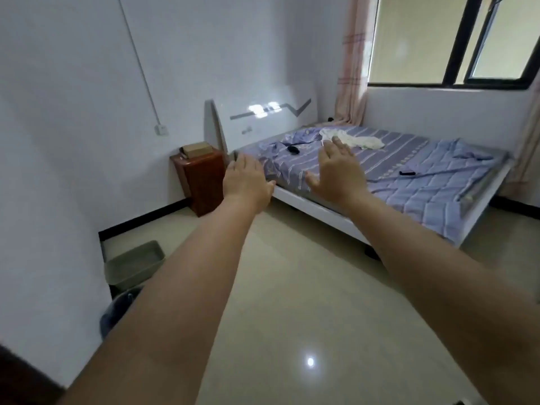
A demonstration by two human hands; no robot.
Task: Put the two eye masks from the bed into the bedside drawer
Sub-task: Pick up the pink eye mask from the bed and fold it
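The bed [409, 182], under a striped lilac cover, fills the right centre of the frame; left of its head stands the reddish-brown bedside cabinet [201, 182], its front shut; the left hand [245, 182] and right hand [339, 171] reach forward at mid-frame, both flat, fingers spread, holding nothing; one black eye mask [293, 149] lies near the headboard; the other eye mask [407, 173] lies further right on the cover.

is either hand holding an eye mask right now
No, the left hand and right hand are open and empty, while both dark eye masks lie on the bed.
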